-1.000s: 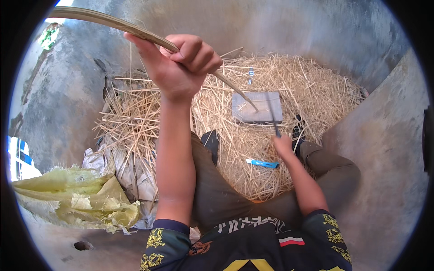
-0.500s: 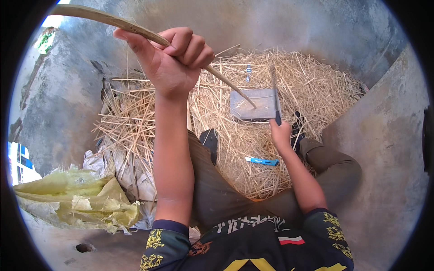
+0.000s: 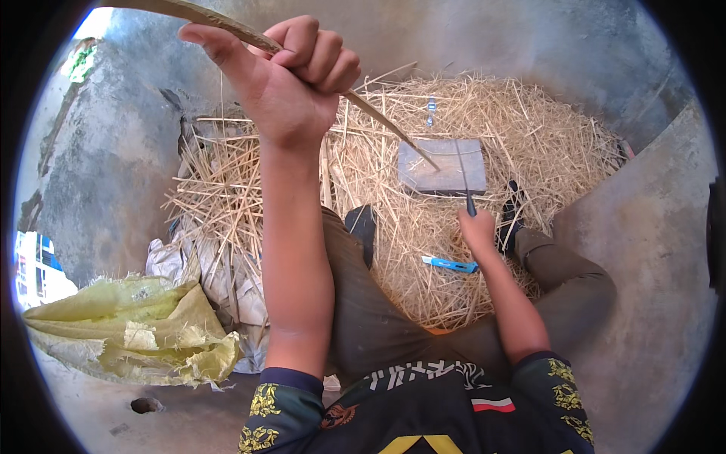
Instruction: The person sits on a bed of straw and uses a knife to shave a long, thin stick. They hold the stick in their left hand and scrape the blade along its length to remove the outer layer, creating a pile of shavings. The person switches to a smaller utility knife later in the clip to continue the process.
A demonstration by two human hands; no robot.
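My left hand [image 3: 299,91] is raised and closed round a long, thin bamboo strip [image 3: 382,119]. The strip slants down to the right, its lower tip on or just over a flat grey block [image 3: 412,178]; the upper end leaves the picture at top left. Low on the right, my right hand [image 3: 478,228] grips the dark handle of a long-bladed knife [image 3: 460,163]. The blade points away from me across the right part of the block, apart from the strip. Close to the right hand, a blue utility cutter [image 3: 450,264] lies on the shavings.
Pale shavings [image 3: 552,144] cover the floor between my legs and the concrete wall [image 3: 484,38]. Longer strips [image 3: 219,189] pile up at left. A torn yellowish sack [image 3: 136,325] lies at lower left. A small blue-and-white object [image 3: 431,110] rests beyond the block.
The knife blade has swung left from the block's right edge to over the block. My left hand still grips the strip, its tip still at the block. The whole view has shifted slightly.
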